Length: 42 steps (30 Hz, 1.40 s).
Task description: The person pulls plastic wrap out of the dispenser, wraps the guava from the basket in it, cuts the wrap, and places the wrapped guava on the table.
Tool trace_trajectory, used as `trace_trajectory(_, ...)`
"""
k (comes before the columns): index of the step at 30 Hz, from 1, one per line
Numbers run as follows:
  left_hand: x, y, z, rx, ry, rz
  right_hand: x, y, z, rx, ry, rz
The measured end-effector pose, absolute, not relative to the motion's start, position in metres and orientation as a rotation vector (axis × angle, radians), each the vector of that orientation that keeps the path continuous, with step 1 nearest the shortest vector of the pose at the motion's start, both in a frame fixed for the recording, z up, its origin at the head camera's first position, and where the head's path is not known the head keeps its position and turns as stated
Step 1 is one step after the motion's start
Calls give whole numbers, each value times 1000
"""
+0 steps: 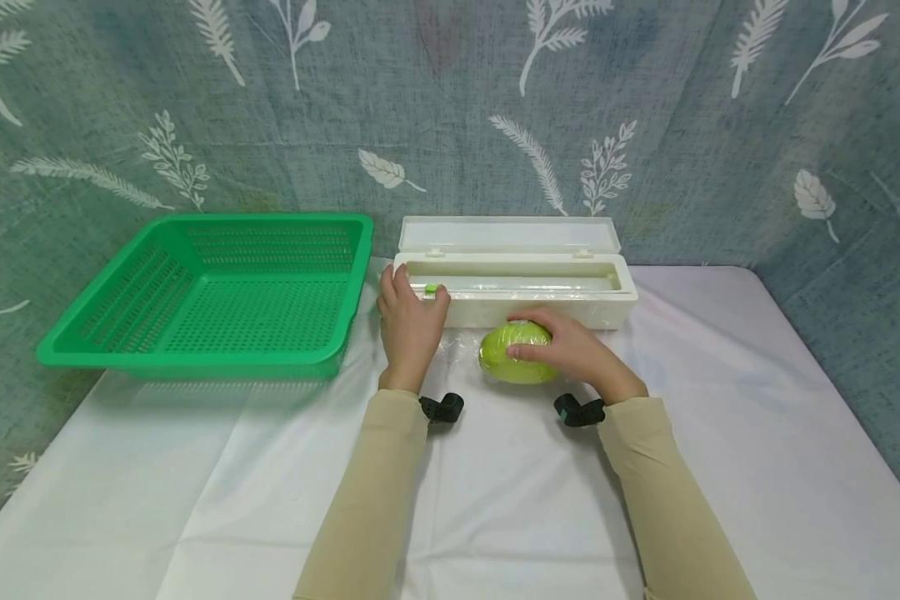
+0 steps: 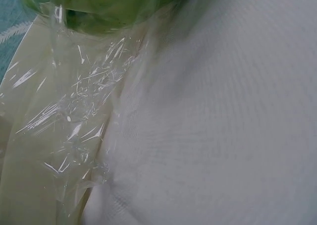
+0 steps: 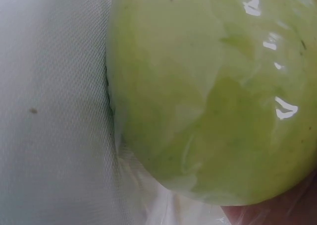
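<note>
A pale green fruit (image 1: pixel 512 343), wrapped in shiny cling film, sits on the cloth before a white cling film dispenser (image 1: pixel 532 312). My right hand (image 1: pixel 573 350) grips the fruit from its right side, thumb and fingers around it. Clear film (image 2: pixel 74 121) stretches between fruit and dispenser, creased in the left wrist view. At the dispenser's left end, my left hand (image 1: pixel 412 333) rests with thumb and fingers spread on either side of the small green slide cutter (image 1: pixel 431 288). The dispenser's lid (image 1: pixel 506 233) stands raised. Close up, the right wrist view shows the film-covered fruit (image 3: pixel 198 101).
A green plastic basket (image 1: pixel 232 360) with slotted walls stands left of the dispenser. White cloth (image 1: pixel 727 433) covers the table. A grey-green leaf-patterned curtain (image 1: pixel 457 108) hangs directly behind. Black wrist cameras (image 1: pixel 442 408) protrude from both cuffs.
</note>
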State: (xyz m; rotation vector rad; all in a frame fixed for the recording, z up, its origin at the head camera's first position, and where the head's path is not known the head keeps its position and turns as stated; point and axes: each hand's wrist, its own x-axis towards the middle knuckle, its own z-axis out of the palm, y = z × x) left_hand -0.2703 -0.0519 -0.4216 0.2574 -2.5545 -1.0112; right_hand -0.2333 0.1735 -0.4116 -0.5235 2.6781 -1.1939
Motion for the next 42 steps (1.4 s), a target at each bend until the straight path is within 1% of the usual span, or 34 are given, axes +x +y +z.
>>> trace_trajectory(21,-271,-54,-422,270,-2573,-990,-233,172,-410,-512,2681,-1188)
trace_trajectory(42,-268,-54,-420,222,-2550,-999,-234,173,-413,-501,2692,-1183)
